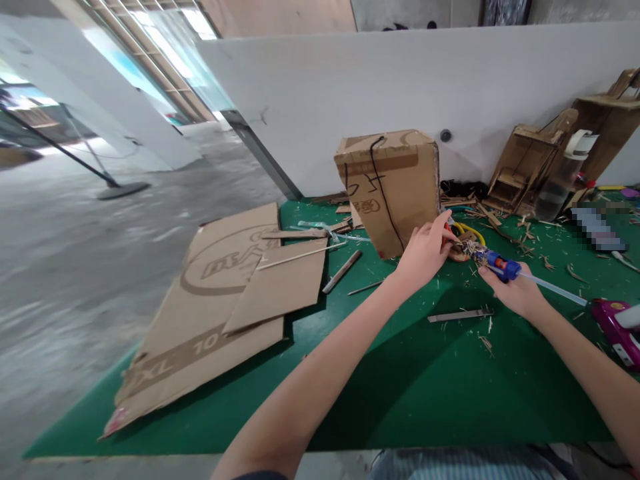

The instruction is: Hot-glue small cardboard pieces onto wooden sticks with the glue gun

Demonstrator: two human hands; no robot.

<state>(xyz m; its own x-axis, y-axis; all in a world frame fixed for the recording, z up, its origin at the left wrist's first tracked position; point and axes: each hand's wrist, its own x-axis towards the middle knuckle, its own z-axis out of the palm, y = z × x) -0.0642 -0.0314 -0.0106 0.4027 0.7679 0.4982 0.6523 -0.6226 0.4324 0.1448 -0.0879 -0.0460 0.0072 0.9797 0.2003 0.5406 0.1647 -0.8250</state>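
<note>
My right hand [515,288] is closed around a blue hot glue gun [501,264]; a long translucent glue stick [553,289] sticks out of its back. Near the gun's front end, my left hand [426,248] has its fingers drawn together over a small pile of cardboard scraps [465,248]. What those fingers pinch, if anything, is hidden. Yellow loops [475,233] lie just behind the scraps. Left of them stands a tilted cardboard box [395,187] with a black cord down its front. A snap-off knife [460,315] lies on the green table in front of my hands.
Flat cardboard sheets [220,287] cover the table's left side, with thin strips [343,272] beside them. At the right are a water bottle [565,177], cardboard structures [525,160], a phone [597,229] and a purple device [617,330]. A white partition [300,100] borders the back.
</note>
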